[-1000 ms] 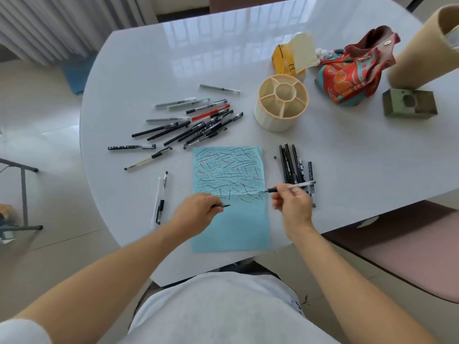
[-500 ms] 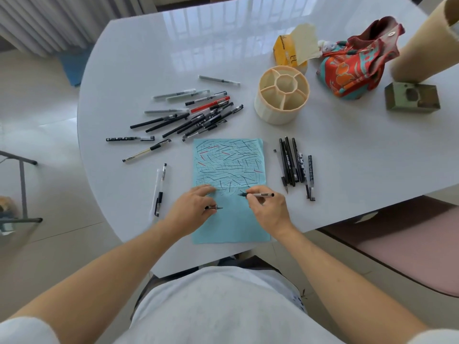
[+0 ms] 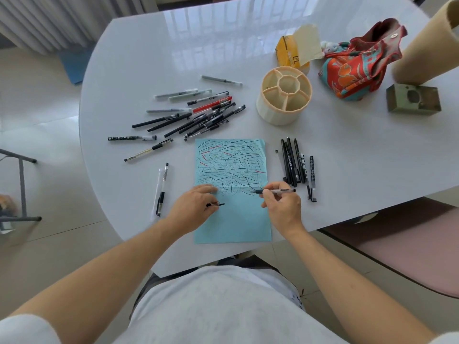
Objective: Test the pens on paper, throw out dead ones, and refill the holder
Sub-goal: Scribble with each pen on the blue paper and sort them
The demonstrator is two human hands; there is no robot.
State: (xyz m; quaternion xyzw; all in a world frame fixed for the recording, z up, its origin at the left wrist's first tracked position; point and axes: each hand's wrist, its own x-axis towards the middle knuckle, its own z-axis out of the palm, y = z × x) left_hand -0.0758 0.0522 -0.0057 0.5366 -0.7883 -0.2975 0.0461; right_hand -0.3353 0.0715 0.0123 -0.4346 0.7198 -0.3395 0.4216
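Gripping pen [image 3: 274, 191], right hand [image 3: 282, 207]; left hand [image 3: 192, 207] pinching cap [image 3: 215, 205] w/ white table [image 3: 347, 157], tile floor [image 3: 37, 120].

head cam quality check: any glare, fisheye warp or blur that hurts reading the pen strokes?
Head view: window glare streaks the far half of the table, away from the blue paper, so the strokes read clearly. Fisheye bends the table edge and stretches the cardboard tube at the right corner. Right hand with its pen and left hand look sharp; soft, shallow shadows.
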